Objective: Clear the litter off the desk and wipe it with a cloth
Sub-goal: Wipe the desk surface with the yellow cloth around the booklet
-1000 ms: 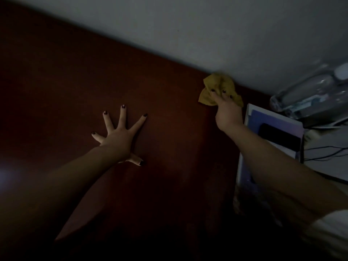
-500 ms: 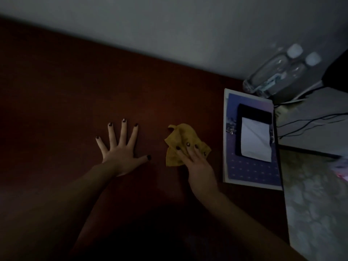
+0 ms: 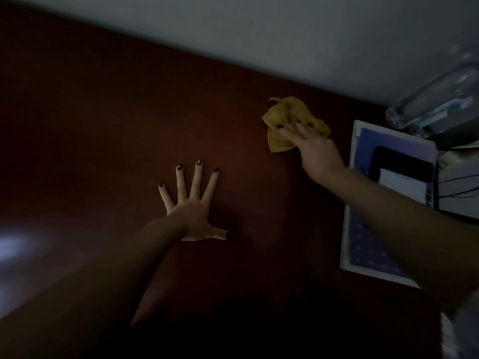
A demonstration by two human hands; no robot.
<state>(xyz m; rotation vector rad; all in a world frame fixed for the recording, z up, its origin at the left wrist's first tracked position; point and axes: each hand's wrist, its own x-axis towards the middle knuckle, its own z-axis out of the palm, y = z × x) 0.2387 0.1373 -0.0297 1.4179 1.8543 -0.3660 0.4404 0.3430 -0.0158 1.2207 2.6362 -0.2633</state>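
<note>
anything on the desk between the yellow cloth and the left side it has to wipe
Only the left hand, flat with fingers spread on the desk, nearer the person than the cloth under the right hand. Further left no object shows, though that part is dark.

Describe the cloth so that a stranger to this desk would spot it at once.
Start from the dark red-brown desk and go toward its far edge by the pale wall. There, left of the blue-and-white pad, the right hand presses on the cloth. It is the only yellow, crumpled thing there.
</note>
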